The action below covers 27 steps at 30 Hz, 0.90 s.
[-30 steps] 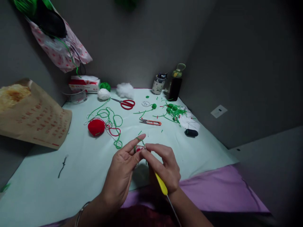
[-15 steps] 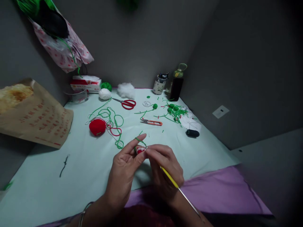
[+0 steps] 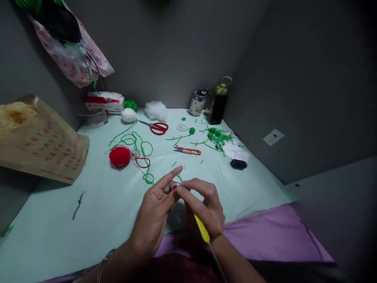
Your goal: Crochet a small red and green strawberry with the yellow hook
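Observation:
Between the fingers of my left hand [image 3: 156,208] is a small red and white crochet piece [image 3: 174,187]. Green yarn [image 3: 177,175] loops over the raised left index finger. My right hand [image 3: 206,204] closes on a crochet hook [image 3: 202,229] with a yellow grip; its metal shaft runs down over the wrist. The hook's working tip sits at the crochet piece, hidden by my fingers. Ahead and to the left, a red yarn ball [image 3: 119,157] lies beside a loose tangle of green yarn [image 3: 146,148].
Orange thread snips [image 3: 188,151] and red-handled scissors [image 3: 159,128] lie beyond my hands. Green crocheted balls with yarn tails [image 3: 216,135] and a dark thread spool [image 3: 238,164] are at right. A paper bag [image 3: 55,149] stands left; a bottle [image 3: 219,106] stands at the back.
The yellow hook grip has swung left and steeper as my right hand turned. Both hands stay close together at the crochet piece. The whole view has shifted slightly.

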### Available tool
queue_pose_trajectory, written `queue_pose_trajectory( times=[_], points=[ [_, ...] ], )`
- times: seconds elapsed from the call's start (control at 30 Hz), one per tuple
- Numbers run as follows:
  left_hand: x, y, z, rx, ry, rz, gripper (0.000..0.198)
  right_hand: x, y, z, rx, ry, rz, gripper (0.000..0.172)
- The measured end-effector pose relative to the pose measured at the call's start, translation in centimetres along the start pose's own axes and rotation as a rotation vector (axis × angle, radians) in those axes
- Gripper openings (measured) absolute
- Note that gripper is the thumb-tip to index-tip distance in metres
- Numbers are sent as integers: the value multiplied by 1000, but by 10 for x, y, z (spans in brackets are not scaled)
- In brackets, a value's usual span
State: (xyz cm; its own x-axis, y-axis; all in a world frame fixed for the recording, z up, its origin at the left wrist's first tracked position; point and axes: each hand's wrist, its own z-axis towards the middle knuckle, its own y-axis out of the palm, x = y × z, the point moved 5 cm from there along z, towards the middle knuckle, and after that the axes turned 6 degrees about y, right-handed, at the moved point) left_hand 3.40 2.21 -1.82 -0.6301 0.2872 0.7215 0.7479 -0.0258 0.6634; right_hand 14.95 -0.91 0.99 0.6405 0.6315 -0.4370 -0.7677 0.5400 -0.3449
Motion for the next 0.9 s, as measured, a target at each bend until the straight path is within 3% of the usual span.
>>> queue_pose_trajectory(
  times=[0.1,0.27,0.43,0.6,0.77,0.9],
  points=[
    [3,3,0,-27,-95,-61,55,7,-1,3,17,180,233,36],
    [15,-1,1,-45,-77,-32,49,22,-7,12,1,451,515,22],
    [14,-3,1,-57,-85,12,36,34,-5,11,-1,651,773,13],
    [12,0,1,-108,29,140,45,25,4,17,-93,580,669,13],
    [15,-4,3,-103,47,228,32,27,4,21,-93,569,575,14],
    [16,-2,6,-63,66,214,30,23,2,21,-116,475,511,17]
  ],
)
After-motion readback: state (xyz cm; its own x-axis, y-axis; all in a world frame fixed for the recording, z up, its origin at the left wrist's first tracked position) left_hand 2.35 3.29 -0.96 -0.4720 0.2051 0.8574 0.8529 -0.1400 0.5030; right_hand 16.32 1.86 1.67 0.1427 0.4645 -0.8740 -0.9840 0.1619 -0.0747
